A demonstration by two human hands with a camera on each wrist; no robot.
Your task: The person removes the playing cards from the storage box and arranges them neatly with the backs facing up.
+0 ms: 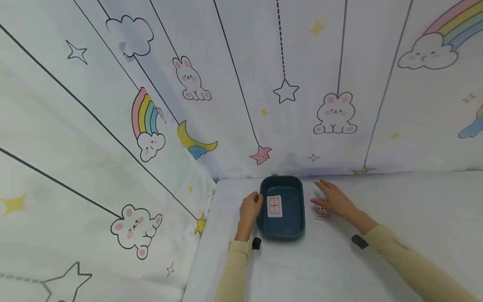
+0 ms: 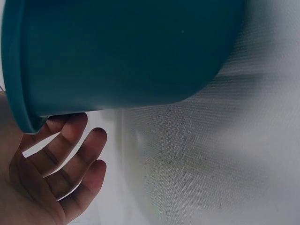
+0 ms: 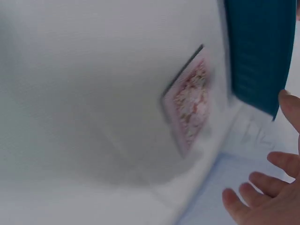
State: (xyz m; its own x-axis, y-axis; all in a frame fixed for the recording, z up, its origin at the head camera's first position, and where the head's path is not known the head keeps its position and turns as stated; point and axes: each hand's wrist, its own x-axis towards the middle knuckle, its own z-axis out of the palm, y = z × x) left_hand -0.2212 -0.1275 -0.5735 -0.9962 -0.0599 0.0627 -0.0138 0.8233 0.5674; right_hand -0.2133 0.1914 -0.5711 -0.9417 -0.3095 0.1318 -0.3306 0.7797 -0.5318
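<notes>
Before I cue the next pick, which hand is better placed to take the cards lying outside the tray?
The right hand, I'd judge: it holds nothing and is right beside the outside cards. The left hand grips the tray on the side away from them.

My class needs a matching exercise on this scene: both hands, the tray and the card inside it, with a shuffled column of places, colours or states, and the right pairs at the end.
Things
1. Left hand
2. Right hand
3. Tray
4. Card inside the tray

Places, colours, states
A. Dark blue-green, with rounded corners
B. Fingers spread, holding nothing
C. Patterned side up
D. Gripping an edge of the blue-green container

Right pairs: 1-D, 2-B, 3-A, 4-C
</notes>
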